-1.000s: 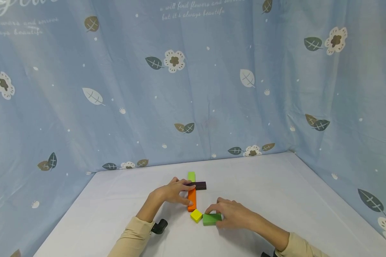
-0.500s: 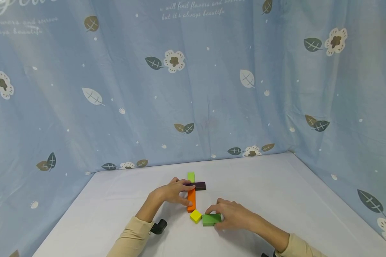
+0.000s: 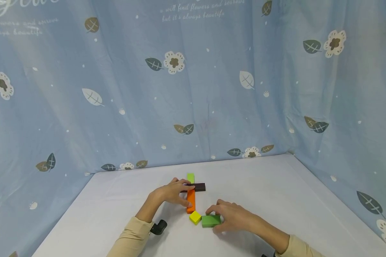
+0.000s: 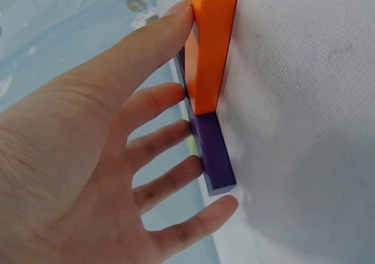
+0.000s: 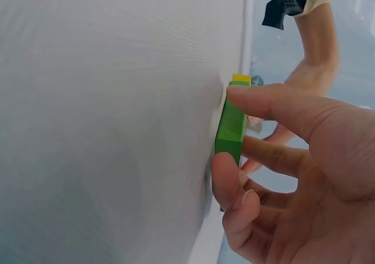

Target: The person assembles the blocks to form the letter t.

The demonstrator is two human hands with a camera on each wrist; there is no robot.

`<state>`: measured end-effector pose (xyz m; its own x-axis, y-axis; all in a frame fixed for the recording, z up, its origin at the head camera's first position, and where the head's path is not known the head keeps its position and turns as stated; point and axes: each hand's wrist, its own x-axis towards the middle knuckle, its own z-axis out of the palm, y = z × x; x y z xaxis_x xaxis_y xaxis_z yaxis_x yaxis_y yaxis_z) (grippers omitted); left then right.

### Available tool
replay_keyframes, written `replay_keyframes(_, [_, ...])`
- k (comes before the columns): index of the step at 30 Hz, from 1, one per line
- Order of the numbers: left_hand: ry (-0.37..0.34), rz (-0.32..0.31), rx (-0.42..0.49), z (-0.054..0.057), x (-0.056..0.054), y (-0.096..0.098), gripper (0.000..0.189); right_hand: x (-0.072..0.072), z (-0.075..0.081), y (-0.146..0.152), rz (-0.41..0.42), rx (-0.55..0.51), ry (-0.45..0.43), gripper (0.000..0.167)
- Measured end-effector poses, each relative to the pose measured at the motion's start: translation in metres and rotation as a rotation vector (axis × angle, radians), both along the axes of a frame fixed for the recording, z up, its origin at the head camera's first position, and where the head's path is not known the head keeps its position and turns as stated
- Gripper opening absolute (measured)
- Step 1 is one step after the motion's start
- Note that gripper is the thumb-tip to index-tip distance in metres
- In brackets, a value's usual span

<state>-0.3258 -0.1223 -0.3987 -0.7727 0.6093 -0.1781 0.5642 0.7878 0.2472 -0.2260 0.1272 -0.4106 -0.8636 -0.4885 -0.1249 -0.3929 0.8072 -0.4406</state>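
Observation:
My left hand [image 3: 172, 192] rests over an orange block [image 3: 191, 201] and a dark purple block [image 3: 199, 187] set crosswise at its far end. In the left wrist view the thumb touches the orange block [image 4: 212, 47], while loosely spread fingers reach along the purple block [image 4: 215, 152]. My right hand [image 3: 233, 216] has its bent fingers and thumb about a green block [image 3: 211, 221] lying on the table. In the right wrist view the thumb overlaps the green block [image 5: 231, 123], with curled fingers near its end. A yellow cube [image 3: 195, 217] sits turned cornerwise between the orange and green blocks.
A light green block [image 3: 190, 177] extends beyond the purple one, in line with the orange. Everything lies on a white-covered table [image 3: 263, 185]. A blue patterned curtain [image 3: 212, 89] stands along the back and sides.
The right thumb has slid slightly toward the near side of the green block. The left hand and the blocks look unmoved; the head view has shifted a little.

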Motion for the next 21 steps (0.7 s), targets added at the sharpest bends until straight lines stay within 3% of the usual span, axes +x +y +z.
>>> replay_keyframes(14, [0.000,-0.004,0.029,0.0016,0.0026,0.0003,0.069,-0.0012,0.0007,0.0015,-0.034,-0.006,-0.022,0.048])
replay_keyframes(21, [0.045,-0.018,0.030,-0.0012,0.0026,0.0000,0.068,-0.0049,0.0037,0.0097,-0.056,-0.019,0.004,0.050])
